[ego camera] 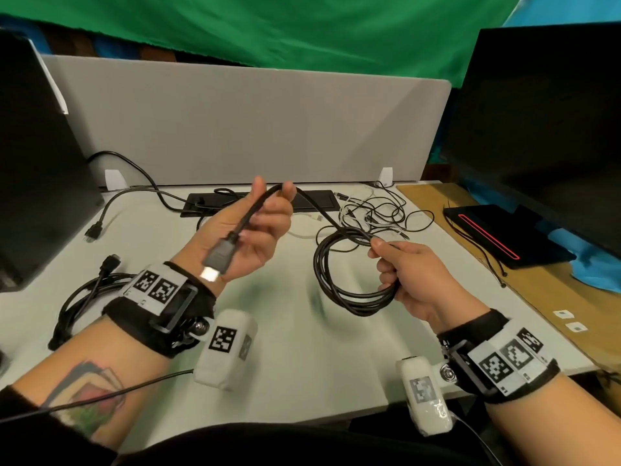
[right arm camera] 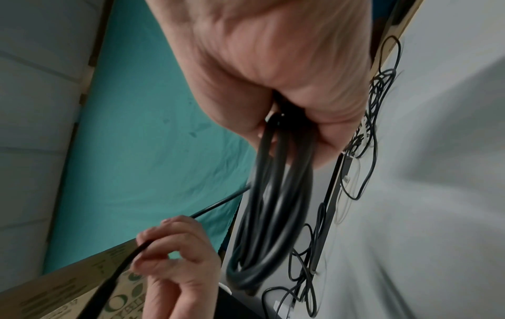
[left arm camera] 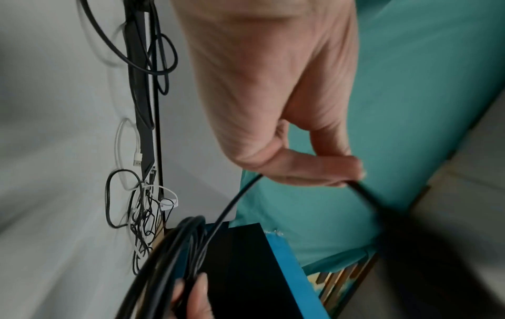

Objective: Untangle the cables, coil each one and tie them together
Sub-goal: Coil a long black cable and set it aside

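My right hand [ego camera: 396, 264] grips a coil of black cable [ego camera: 339, 290] above the white table [ego camera: 285, 364]; the wrist view shows the coil [right arm camera: 273, 205] hanging from my curled fingers. The cable's free end runs up to my left hand [ego camera: 268, 223], which pinches it between thumb and fingertips [left arm camera: 339, 170]. Its silver-tipped plug [ego camera: 218, 260] hangs below my left palm. A tangle of thin black and white cables [ego camera: 376, 213] lies on the table behind the coil. Another coiled black cable [ego camera: 84, 297] lies at the left.
A grey divider panel [ego camera: 235, 122] stands at the back of the table. A black flat box [ego camera: 258, 201] lies in front of it. A dark monitor [ego camera: 544, 122] and a black device with a red line [ego camera: 497, 237] sit at the right, a black box [ego camera: 33, 163] at the left.
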Action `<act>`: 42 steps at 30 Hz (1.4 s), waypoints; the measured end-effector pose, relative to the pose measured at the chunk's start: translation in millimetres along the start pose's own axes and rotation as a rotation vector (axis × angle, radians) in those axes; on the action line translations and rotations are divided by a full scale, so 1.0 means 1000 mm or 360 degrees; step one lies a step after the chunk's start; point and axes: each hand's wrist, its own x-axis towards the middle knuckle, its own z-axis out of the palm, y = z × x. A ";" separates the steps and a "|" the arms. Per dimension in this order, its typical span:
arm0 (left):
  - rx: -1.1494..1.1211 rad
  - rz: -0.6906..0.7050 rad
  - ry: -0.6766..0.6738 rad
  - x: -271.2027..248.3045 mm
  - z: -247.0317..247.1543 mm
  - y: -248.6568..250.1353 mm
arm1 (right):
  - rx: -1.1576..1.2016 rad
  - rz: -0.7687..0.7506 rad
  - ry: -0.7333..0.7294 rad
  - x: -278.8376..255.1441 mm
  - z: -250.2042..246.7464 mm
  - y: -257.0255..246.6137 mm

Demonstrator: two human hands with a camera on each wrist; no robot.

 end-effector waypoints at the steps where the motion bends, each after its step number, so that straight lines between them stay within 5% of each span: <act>1: 0.0100 0.0150 0.0093 0.002 0.000 0.000 | 0.0007 0.0023 -0.0032 -0.001 0.002 0.001; 4: 0.0682 0.0597 0.0519 0.010 -0.004 -0.003 | 0.0007 0.0081 -0.0094 -0.004 0.008 0.003; 8: 0.1320 0.0818 0.0833 0.019 -0.009 -0.015 | -0.0021 0.0109 -0.0122 -0.007 0.012 0.004; 12: 0.2075 0.0872 0.0810 0.019 -0.017 -0.024 | 0.0031 0.0101 -0.0122 -0.009 0.012 0.001; 18: 0.2610 0.0693 0.0917 0.020 -0.024 -0.028 | -0.0028 -0.0009 -0.0061 -0.008 0.007 -0.006; 25: 0.2051 0.0498 0.0733 0.020 -0.014 -0.040 | -0.0111 -0.0069 0.0006 -0.006 0.003 -0.007; 31: 0.2731 0.0742 0.0440 0.018 -0.010 -0.047 | -0.0086 -0.0046 0.0043 -0.006 0.001 -0.009; 34: 0.2742 0.0444 0.0347 0.016 -0.010 -0.043 | -0.0012 -0.0029 -0.0005 -0.008 0.001 -0.009; 37: 0.2409 0.0180 0.0333 0.016 -0.008 -0.041 | 0.0081 -0.0007 -0.0118 -0.012 0.004 -0.010; 42: 0.1336 0.0069 0.0122 0.012 -0.010 -0.035 | 0.0132 -0.0042 -0.0217 -0.018 0.008 -0.018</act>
